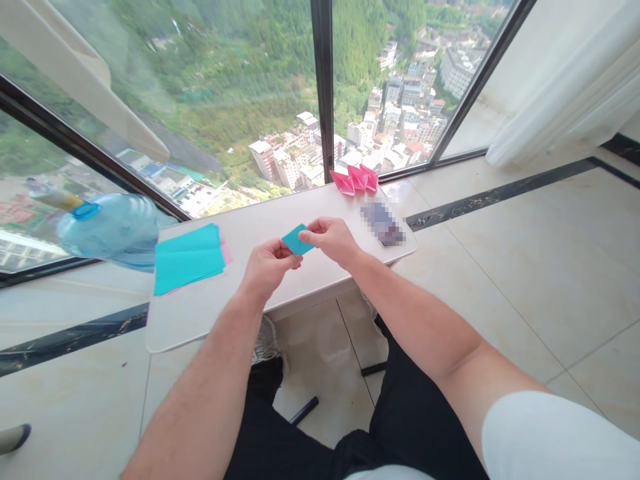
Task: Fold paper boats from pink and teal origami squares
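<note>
Your left grip and right grip both pinch one folded turquoise paper between thumb and fingers, over the worktop. Beyond your right grip stand three pink origami pieces; left of your left grip lie turquoise sheets, too overlapped to count. The held piece looks small, flat and creased.

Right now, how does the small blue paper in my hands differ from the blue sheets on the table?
The small blue paper looks folded down; the blue sheets are much larger and spread out. The small blue paper is held between your left hand and right hand, while the blue sheets lie on the table with pink paper peeking out. Both share a similar bright blue.
</note>
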`<state>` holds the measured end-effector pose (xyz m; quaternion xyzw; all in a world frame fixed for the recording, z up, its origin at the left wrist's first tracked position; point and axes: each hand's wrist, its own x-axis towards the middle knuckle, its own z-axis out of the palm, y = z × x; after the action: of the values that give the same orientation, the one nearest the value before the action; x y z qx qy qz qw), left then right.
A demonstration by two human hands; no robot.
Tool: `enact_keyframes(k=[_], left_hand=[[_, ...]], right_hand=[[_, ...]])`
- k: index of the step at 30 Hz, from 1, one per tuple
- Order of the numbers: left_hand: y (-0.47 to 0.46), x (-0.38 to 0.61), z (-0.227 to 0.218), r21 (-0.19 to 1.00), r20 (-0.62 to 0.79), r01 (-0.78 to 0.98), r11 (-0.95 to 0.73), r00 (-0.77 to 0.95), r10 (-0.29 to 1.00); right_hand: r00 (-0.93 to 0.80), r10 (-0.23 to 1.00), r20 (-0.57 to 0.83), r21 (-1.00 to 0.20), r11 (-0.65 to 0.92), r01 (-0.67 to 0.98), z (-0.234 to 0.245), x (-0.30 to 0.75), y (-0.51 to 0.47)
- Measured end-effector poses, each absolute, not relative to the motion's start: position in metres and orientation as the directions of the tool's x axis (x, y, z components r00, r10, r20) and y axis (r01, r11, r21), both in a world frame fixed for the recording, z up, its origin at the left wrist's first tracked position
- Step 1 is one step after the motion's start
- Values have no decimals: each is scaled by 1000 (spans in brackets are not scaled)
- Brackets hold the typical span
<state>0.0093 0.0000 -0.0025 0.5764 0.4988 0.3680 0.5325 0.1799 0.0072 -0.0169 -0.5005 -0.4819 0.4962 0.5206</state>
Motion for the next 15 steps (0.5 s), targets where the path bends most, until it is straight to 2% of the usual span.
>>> enact_keyframes(k=[4,8,15], left_hand=[[0,10,-2,986,-109,149,75,235,966],[2,10,-5,992,-90,99,77,132,987],[9,3,-11,995,-96,-10,96,11,995]], right_hand=[[96,995,40,-999,39,16,-16,178,7],[155,987,47,-999,50,-14,-16,175,5],[27,996,81,-995,83,-59,-15,169,-1]])
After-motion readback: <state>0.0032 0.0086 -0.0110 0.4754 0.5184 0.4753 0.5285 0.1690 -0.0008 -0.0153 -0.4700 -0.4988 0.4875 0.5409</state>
